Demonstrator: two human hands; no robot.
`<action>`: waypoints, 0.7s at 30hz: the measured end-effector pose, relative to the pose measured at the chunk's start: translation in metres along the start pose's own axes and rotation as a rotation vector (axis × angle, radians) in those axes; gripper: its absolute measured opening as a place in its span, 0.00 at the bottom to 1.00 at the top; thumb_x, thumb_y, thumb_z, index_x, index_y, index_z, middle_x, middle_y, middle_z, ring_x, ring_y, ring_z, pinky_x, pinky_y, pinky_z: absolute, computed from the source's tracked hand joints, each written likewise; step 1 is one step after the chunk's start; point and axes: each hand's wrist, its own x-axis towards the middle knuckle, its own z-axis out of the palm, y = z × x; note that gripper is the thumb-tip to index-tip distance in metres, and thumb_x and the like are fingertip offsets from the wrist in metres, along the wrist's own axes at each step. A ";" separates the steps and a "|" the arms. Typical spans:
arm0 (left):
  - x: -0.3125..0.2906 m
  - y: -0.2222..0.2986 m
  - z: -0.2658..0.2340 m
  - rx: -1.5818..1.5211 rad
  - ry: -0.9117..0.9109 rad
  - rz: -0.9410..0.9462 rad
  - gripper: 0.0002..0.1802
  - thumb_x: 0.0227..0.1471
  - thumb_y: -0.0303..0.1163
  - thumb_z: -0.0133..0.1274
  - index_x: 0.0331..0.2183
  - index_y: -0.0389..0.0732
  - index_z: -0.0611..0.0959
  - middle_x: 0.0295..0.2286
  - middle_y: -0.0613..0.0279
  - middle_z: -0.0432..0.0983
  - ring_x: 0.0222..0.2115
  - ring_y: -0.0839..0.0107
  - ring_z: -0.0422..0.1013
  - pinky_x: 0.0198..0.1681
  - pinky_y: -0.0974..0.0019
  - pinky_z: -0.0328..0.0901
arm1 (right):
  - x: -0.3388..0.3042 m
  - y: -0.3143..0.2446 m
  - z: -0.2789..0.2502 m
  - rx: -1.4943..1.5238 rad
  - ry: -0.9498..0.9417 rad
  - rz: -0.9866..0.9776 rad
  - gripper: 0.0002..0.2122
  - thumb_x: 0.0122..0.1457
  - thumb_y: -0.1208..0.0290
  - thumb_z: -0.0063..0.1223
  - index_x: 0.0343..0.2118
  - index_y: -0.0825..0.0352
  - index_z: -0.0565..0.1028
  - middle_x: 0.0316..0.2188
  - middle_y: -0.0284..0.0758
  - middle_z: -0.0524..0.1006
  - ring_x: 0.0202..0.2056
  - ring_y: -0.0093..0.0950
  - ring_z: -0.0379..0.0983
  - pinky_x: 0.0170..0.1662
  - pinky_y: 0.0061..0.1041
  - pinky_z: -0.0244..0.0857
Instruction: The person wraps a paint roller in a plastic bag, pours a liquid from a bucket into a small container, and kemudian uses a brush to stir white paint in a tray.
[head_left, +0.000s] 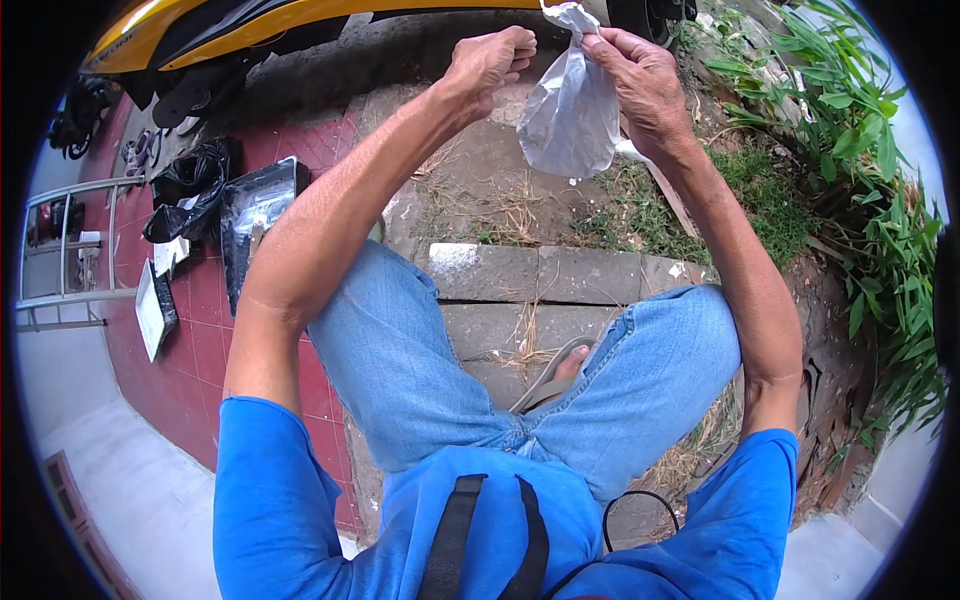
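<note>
I hold a small clear plastic bag (570, 115) up in front of me at the top of the view. My right hand (640, 75) pinches the twisted neck of the bag. Close beside it on the left, my left hand (492, 60) has its fingers curled, next to the bag's top; whether it touches the bag I cannot tell. The bag hangs down pale and crumpled, and its contents are not visible. I am seated, my knees in blue jeans below the hands.
A yellow motorbike (200, 30) stands at the top left. Black plastic bags (190, 185) and flat trays (255, 215) lie on the red tiles at left, beside a metal ladder (70, 250). Concrete blocks (560, 275), dry grass and green plants (860, 170) lie ahead and right.
</note>
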 end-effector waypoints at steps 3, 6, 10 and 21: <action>0.024 -0.040 -0.036 0.113 0.097 -0.244 0.36 0.49 0.52 0.45 0.51 0.33 0.65 0.49 0.49 0.63 0.52 0.59 0.58 0.55 0.54 0.51 | -0.006 -0.026 0.007 0.018 -0.134 -0.088 0.12 0.55 0.66 0.53 0.37 0.70 0.76 0.24 0.25 0.74 0.24 0.11 0.65 0.25 0.12 0.58; 0.018 -0.060 -0.031 0.060 0.011 -0.640 0.42 0.50 0.59 0.36 0.54 0.33 0.58 0.52 0.40 0.56 0.53 0.43 0.53 0.56 0.44 0.46 | -0.008 -0.045 -0.001 0.106 -0.151 -0.035 0.10 0.54 0.67 0.54 0.37 0.67 0.76 0.26 0.26 0.75 0.27 0.14 0.67 0.31 0.13 0.59; 0.008 -0.062 -0.034 -0.381 -0.707 -0.709 0.35 0.51 0.56 0.36 0.53 0.40 0.63 0.49 0.43 0.62 0.48 0.47 0.62 0.47 0.44 0.62 | -0.003 -0.052 -0.020 0.389 -0.078 0.054 0.09 0.59 0.67 0.48 0.34 0.69 0.73 0.25 0.26 0.72 0.26 0.12 0.65 0.30 0.14 0.60; -0.012 0.013 0.002 0.155 0.055 -0.045 0.30 0.49 0.51 0.49 0.45 0.37 0.71 0.41 0.56 0.71 0.38 0.68 0.69 0.39 0.61 0.67 | 0.019 0.083 -0.093 0.676 0.515 0.558 0.08 0.55 0.68 0.52 0.37 0.62 0.73 0.34 0.30 0.75 0.39 0.24 0.67 0.48 0.30 0.53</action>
